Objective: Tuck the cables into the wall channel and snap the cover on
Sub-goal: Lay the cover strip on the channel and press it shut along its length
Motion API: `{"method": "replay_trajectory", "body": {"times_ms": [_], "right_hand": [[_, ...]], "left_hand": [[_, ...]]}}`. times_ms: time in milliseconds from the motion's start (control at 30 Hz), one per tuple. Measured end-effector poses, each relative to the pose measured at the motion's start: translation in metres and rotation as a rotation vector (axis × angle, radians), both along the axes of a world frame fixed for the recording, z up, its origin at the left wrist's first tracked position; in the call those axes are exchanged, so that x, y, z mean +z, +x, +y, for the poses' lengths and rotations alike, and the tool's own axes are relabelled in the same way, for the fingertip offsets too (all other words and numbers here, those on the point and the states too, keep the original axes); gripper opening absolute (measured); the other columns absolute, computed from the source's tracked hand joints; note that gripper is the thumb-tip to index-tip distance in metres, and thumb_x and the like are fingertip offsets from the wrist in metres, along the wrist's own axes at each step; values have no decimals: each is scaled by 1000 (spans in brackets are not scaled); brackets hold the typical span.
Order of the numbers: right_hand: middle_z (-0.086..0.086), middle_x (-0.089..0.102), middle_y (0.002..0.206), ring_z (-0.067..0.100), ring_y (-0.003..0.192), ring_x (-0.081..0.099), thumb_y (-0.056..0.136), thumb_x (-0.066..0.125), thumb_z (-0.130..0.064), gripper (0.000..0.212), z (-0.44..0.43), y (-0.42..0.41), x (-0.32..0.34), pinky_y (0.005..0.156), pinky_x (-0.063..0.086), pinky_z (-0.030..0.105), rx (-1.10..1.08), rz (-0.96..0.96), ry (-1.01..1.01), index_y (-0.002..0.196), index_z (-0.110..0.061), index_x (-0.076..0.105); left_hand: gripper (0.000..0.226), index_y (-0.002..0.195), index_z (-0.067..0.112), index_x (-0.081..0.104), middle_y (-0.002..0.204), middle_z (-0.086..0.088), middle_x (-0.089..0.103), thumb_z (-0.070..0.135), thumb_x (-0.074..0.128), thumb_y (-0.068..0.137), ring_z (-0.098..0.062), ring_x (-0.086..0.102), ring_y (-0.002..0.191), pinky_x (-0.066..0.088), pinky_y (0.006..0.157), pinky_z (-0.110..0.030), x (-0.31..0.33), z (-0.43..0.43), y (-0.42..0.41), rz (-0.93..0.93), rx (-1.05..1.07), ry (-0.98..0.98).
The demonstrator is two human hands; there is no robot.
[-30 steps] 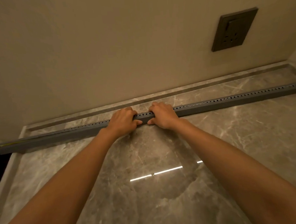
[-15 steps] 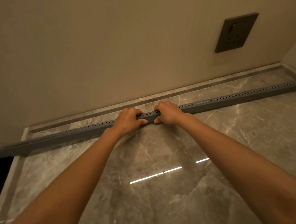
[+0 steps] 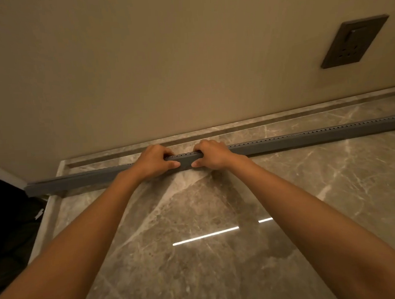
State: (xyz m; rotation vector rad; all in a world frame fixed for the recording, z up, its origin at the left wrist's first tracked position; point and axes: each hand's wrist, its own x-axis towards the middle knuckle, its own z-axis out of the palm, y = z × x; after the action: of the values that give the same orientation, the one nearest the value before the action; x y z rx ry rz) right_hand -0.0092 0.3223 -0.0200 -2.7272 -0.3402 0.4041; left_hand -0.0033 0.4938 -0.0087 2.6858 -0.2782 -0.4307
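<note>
A long grey cable channel [image 3: 305,139] with a row of small holes along its top lies across the marble surface, a little in front of the beige wall. My left hand [image 3: 153,163] and my right hand [image 3: 211,155] grip it side by side near its middle, fingers over the top and thumbs on the front face. A short stretch of channel shows between them. No cables are visible; the inside of the channel is hidden.
A dark wall socket [image 3: 353,41] sits on the wall [image 3: 142,72] at the upper right. A recessed groove [image 3: 282,119] runs along the wall's foot. The marble surface [image 3: 195,218] ends at a left edge, with a dark drop [image 3: 10,227] beyond it.
Both hands keep their grip near the channel's middle. The channel and hands sit slightly closer to the wall, and the view has shifted a little to the left and up.
</note>
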Motion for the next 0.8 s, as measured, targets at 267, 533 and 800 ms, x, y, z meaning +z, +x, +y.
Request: {"method": "replay_trajectory", "body": {"times_ms": [267, 533, 800], "right_hand": [[11, 56, 124, 28, 117, 49, 85, 66, -29, 38, 0, -4, -6, 98, 39, 41, -41, -127, -7, 115, -8, 58], [12, 61, 115, 29, 107, 54, 82, 70, -27, 36, -7, -2, -3, 87, 43, 36, -45, -115, -4, 110, -7, 62], [16, 65, 113, 32, 105, 58, 82, 70, -21, 32, 8, 0, 9, 78, 42, 34, -54, 15, -56, 110, -6, 64]], "left_hand": [[27, 104, 10, 68, 103, -14, 67, 30, 60, 88, -32, 59, 98, 46, 78, -37, -8, -11, -7, -207, -68, 166], [26, 97, 5, 67, 100, -15, 66, 29, 59, 89, -32, 59, 95, 37, 70, -32, -8, -20, -10, -245, -85, 154], [21, 102, 10, 69, 92, -11, 67, 24, 60, 89, -27, 59, 87, 43, 72, -36, 1, 3, -4, -91, -156, -19]]}}
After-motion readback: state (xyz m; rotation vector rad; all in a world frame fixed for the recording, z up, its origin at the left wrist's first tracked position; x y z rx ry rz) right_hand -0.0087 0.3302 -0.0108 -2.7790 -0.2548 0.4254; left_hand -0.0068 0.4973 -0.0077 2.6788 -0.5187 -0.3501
